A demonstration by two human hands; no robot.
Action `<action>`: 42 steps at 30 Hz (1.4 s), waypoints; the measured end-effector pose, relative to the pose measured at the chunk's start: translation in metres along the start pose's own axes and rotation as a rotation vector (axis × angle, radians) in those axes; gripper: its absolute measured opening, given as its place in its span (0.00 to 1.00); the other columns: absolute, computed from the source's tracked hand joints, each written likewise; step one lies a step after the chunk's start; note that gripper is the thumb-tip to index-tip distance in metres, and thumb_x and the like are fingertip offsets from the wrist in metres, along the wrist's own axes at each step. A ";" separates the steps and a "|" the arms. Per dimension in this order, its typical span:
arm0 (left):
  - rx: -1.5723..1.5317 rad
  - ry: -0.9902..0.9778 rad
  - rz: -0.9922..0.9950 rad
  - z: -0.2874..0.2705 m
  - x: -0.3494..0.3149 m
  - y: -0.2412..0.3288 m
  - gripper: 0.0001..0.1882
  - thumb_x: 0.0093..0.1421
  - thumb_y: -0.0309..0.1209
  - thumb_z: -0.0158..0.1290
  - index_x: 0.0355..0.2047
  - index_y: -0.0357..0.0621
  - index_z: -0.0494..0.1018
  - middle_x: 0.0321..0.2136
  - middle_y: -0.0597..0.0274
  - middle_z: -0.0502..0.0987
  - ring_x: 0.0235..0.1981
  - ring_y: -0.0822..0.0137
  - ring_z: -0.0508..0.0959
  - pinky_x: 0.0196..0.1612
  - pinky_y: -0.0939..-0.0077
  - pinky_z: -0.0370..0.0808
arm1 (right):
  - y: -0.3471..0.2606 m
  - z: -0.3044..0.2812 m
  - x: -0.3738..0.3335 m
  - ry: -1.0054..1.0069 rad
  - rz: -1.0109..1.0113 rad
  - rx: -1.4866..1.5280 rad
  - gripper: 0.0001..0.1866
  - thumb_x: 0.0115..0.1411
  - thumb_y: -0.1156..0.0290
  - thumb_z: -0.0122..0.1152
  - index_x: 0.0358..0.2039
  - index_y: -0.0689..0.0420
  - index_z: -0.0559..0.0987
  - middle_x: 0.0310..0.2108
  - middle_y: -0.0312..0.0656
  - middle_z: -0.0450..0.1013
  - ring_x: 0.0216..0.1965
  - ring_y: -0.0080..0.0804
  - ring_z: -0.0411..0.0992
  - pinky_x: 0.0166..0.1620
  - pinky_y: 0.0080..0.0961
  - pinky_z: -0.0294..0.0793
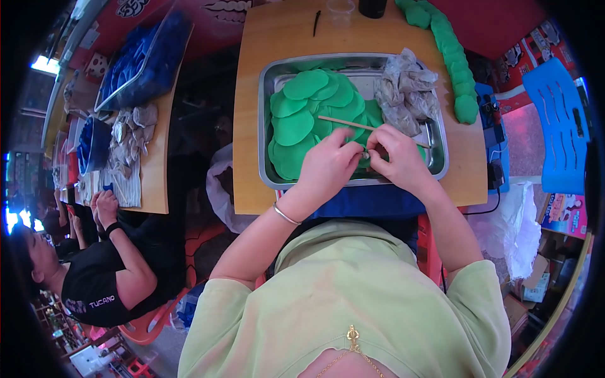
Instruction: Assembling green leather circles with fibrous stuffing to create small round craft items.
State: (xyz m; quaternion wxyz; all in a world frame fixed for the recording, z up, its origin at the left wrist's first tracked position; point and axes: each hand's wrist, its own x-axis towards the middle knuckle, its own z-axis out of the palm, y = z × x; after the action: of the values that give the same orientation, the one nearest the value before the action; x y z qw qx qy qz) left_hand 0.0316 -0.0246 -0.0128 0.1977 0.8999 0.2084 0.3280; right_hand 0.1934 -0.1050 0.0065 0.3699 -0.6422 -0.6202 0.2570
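Observation:
Above the near side of a metal tray [266,75], my left hand [332,159] and right hand [396,156] meet with fingertips pinched together. Between them is a small greyish bit [366,154], too small to name. A thin wooden stick [343,121] slants across the tray and passes behind my right hand; whether that hand grips it cannot be told. Under the hands, thin green round discs [293,129] lie overlapping in a heap. Clear plastic bags with brownish contents [406,88] rest at the tray's right end.
The tray stands on a wooden table [249,126]. A chain of green discs [454,57] runs along its right side; a dark cup [372,7] and clear cup [341,6] are at the back. A blue chair [558,126] is right. Left, a person [101,277] works at another table.

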 end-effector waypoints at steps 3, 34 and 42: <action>-0.121 -0.053 -0.023 0.005 -0.001 -0.005 0.05 0.48 0.24 0.57 0.26 0.42 0.73 0.28 0.58 0.74 0.27 0.57 0.74 0.29 0.64 0.71 | 0.005 -0.001 -0.001 0.007 -0.087 -0.050 0.07 0.48 0.79 0.58 0.28 0.64 0.70 0.27 0.44 0.65 0.26 0.35 0.70 0.30 0.28 0.70; -0.265 -0.243 -0.283 -0.016 0.010 -0.002 0.17 0.49 0.29 0.60 0.37 0.39 0.69 0.29 0.56 0.71 0.28 0.60 0.72 0.29 0.68 0.71 | -0.016 -0.002 0.001 0.119 -0.231 -0.052 0.06 0.48 0.82 0.55 0.29 0.62 0.70 0.30 0.41 0.67 0.30 0.29 0.70 0.32 0.22 0.71; -0.992 -0.223 -0.420 -0.031 -0.006 0.005 0.18 0.58 0.25 0.55 0.48 0.38 0.66 0.39 0.63 0.72 0.37 0.75 0.74 0.36 0.81 0.75 | -0.028 -0.012 -0.003 0.105 0.137 0.341 0.06 0.52 0.83 0.54 0.31 0.61 0.72 0.34 0.39 0.67 0.31 0.27 0.69 0.33 0.19 0.71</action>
State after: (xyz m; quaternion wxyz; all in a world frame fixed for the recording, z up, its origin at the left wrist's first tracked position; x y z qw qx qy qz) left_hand 0.0077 -0.0248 0.0080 0.6804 0.6671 0.1816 0.2430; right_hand 0.1861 -0.1113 0.0354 0.4870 -0.6235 -0.5023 0.3490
